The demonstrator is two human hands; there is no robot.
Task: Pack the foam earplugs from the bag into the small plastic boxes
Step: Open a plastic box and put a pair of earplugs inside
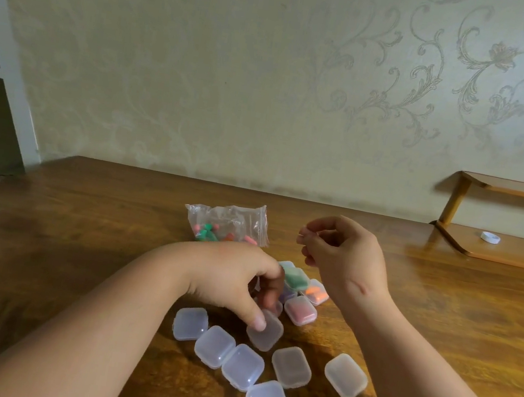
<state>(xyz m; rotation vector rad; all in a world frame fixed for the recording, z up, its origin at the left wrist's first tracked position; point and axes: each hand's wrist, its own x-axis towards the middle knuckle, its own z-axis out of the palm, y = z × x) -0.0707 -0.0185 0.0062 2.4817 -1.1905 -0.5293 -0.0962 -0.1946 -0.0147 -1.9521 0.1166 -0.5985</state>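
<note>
1. Sat at a wooden table (79, 240) set against a wall of pale scrolled wallpaper (404, 83)
2. Gripped a clear box (266, 335) with the left hand (235, 282): thumb pressed on the lid, fingers curled down round the far side, low over the tabletop
3. Held the right hand (343, 253) raised above the table, apart from every box, fingers curled inward with the tips drawn close together
4. Could not tell whether anything was pinched there: only a pale pinkish blur at the tips
5. Found the bag (227, 217) lying on the table just beyond the left hand: a crumpled clear zip bag, with pink, green and orange earplugs (212, 233) heaped in its near part
6. Noted filled boxes bunched between the two hands, lids shut: a green-filled box (297, 278), an orange-filled box (317, 293) just beside it, a pink-filled box (300, 309) nearer, and a purplish box (287, 294) partly hidden among them
7. Counted six empty boxes (242, 367) nearest the camera, all closed: four in a close-set line slanting from left toward the near edge, two more off to the right, apart from each other
8. Spotted a wooden shelf (499, 251) at the far right with a white cap (490, 237) on its lower board, and white shelving (2, 74) at the left edge
</note>
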